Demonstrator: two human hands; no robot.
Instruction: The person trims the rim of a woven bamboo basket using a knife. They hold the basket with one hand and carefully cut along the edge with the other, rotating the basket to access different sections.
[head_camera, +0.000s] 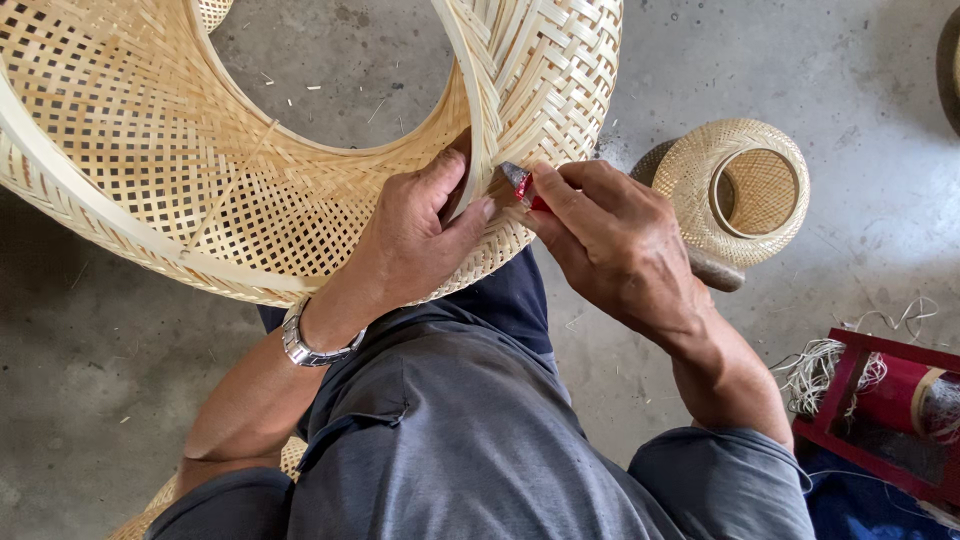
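item: large woven bamboo shade, pale straw colour, held over the person's lap and filling the frame from 9 to 1 o'clock. open square lattice on the inner wall, tighter diagonal plaiting on the outer band at 1 o'clock; flat bamboo hoop round the central opening.

state of work: body appears fully woven and hoop seated; judged near finish, with trimming or tidying at the hoop edge the part left. no loose ends can be made out at the work spot.

left hand: fingers closed on the rim, thumb pressed against the hoop; metal wristwatch on wrist.

right hand: fingers closed on a small red-handled cutter, its metal tip touching the rim just beside the left thumb.

surroundings: smaller woven bamboo shade on the concrete floor at 3 o'clock; red tray with pale fibre strands at 4 o'clock; grey trousers at 6 o'clock.
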